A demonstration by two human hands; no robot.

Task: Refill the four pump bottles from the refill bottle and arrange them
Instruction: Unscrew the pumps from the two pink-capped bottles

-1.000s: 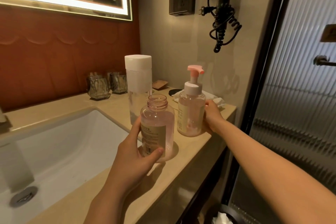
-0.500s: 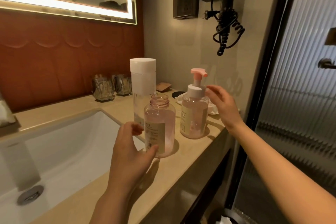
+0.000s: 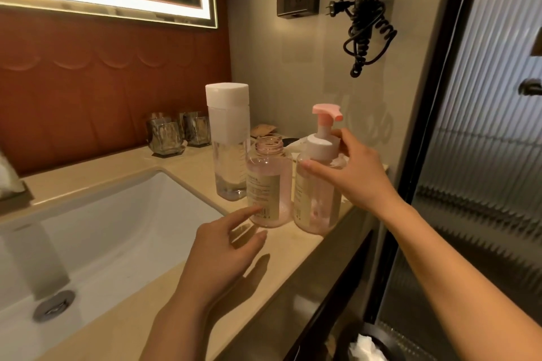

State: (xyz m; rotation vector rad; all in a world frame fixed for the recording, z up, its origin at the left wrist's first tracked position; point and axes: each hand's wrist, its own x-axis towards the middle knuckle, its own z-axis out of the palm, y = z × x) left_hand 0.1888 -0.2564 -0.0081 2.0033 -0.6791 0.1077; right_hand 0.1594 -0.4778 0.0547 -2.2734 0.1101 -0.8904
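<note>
Both hands bare: left hand (image 3: pixel 223 249), right hand (image 3: pixel 352 173); forearms uncovered, no sleeves visible.

1. The open pink bottle (image 3: pixel 269 184) is clear, glossy plastic with a matt paper label.
2. The pump bottle (image 3: pixel 318 193) has the same clear plastic body; its pink pump head and white collar look smooth and matt.
3. The tall refill bottle (image 3: pixel 230 149) is translucent plastic, frosted above, with a matt white cap.
4. The bench (image 3: pixel 181 278) is smooth, polished beige stone, faintly reflective.
5. The sink (image 3: pixel 117 231) is glossy white ceramic; its drain (image 3: pixel 54 305) is brushed metal.
6. The two tumblers (image 3: pixel 179 136) seem to be faceted glass, though they are dim.
7. The shower door (image 3: pixel 487 155) is ribbed glass.
</note>
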